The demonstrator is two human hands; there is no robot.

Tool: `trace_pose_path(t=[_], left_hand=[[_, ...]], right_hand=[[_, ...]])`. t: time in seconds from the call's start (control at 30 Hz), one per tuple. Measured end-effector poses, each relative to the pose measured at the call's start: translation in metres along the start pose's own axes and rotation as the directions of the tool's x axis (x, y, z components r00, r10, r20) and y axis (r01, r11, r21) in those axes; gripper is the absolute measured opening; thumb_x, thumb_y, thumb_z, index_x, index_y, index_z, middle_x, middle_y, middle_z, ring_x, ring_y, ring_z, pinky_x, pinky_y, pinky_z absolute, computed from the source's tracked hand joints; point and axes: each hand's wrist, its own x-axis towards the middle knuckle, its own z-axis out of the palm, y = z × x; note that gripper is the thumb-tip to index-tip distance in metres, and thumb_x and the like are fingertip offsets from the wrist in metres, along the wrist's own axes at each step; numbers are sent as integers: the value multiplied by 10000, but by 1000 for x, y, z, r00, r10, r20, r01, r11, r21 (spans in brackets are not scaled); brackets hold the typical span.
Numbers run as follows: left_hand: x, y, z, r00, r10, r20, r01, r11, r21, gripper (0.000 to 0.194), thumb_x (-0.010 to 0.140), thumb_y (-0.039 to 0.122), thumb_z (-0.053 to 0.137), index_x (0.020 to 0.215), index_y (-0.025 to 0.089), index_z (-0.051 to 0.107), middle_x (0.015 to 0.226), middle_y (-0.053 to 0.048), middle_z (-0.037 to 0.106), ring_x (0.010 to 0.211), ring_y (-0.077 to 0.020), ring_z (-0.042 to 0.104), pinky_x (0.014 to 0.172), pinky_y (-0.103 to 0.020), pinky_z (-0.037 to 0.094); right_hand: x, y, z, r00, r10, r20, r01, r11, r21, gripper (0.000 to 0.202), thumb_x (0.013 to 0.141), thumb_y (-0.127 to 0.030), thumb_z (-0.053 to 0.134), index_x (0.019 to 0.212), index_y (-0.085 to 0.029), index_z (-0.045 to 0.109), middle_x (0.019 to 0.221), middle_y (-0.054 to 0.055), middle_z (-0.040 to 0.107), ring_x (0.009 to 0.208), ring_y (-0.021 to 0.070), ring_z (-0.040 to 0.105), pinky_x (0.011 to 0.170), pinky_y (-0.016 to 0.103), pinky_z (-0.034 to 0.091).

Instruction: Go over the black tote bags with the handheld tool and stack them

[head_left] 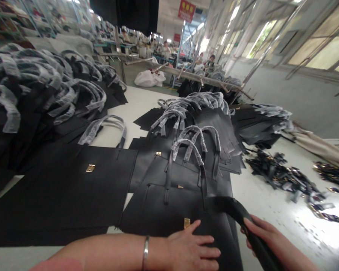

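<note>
My left hand [194,246] lies flat with fingers spread on a black handbag panel [155,214]. Its thumb is beside a small gold clasp plate [187,223]. My right hand [260,233] is wrapped round a long, black, curved piece [234,207], whose exact kind I cannot make out. The far end of that piece is blurred and reaches over the bag's right side, near the base of a handle. Two plastic-wrapped handles [190,145] stand up from the bag. Another black bag [64,188] with a gold clasp [90,168] lies to the left.
Wrapped bag handles [25,71] form a big heap at the left. More stacked bags [214,120] lie behind mine and at the far right. Black straps with gold fittings [282,173] are piled on the white table [260,203]. A metal rack [192,75] and people are farther back.
</note>
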Motion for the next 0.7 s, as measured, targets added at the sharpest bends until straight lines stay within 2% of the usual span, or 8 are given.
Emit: trace_pose_path(t=[0.1, 0.23, 0.33, 0.43, 0.57, 0.7], left_hand=[[0, -1, 2, 1000, 13, -18, -12, 998, 57, 484, 911, 314, 314, 1377, 218, 406, 1490, -7, 315, 1398, -273, 225, 1057, -657, 268], [0, -4, 5, 999, 39, -36, -33, 987, 158, 492, 903, 331, 330, 1379, 233, 412, 1488, 5, 313, 1387, -267, 250, 1024, -632, 339], [0, -6, 8, 996, 70, -58, -54, 970, 235, 480, 905, 323, 341, 1371, 247, 429, 1482, 9, 319, 1376, -260, 276, 996, -599, 388], [0, -7, 12, 992, 79, -96, -49, 959, 278, 460, 908, 314, 350, 1352, 264, 459, 1478, 17, 327, 1370, -250, 293, 996, -579, 395], [-1, -8, 18, 992, 75, -105, -37, 943, 330, 442, 918, 272, 348, 1341, 261, 475, 1478, 24, 331, 1368, -227, 299, 993, -551, 410], [2, -11, 26, 994, 41, -102, -6, 947, 321, 412, 952, 232, 294, 1287, 288, 527, 1468, 51, 351, 1379, -180, 283, 1040, -513, 383]], right_hand=[[11, -6, -1, 999, -51, -11, 50, 998, -41, 360, 784, -554, 621, 866, -208, 566, 528, -37, 578, 485, 126, 541, 443, 212, 390], [22, -21, 5, 976, -179, -122, 175, 984, -45, 341, 789, -541, 615, 863, -215, 547, 506, -41, 578, 498, 140, 548, 472, 227, 408], [23, -26, 8, 976, -171, -135, 167, 985, -39, 351, 796, -560, 597, 872, -222, 538, 515, -41, 587, 490, 137, 541, 451, 223, 392], [27, -30, 13, 986, -133, -97, 131, 991, -24, 341, 786, -546, 616, 861, -222, 543, 512, -41, 585, 478, 133, 540, 436, 218, 385], [39, -43, 24, 988, -152, -35, 151, 988, -28, 309, 788, -511, 624, 871, -224, 544, 499, -49, 580, 461, 124, 535, 443, 208, 397], [40, -50, 30, 988, -152, 28, 154, 985, -78, 325, 770, -511, 645, 872, -213, 567, 479, -42, 573, 439, 126, 525, 412, 203, 381]])
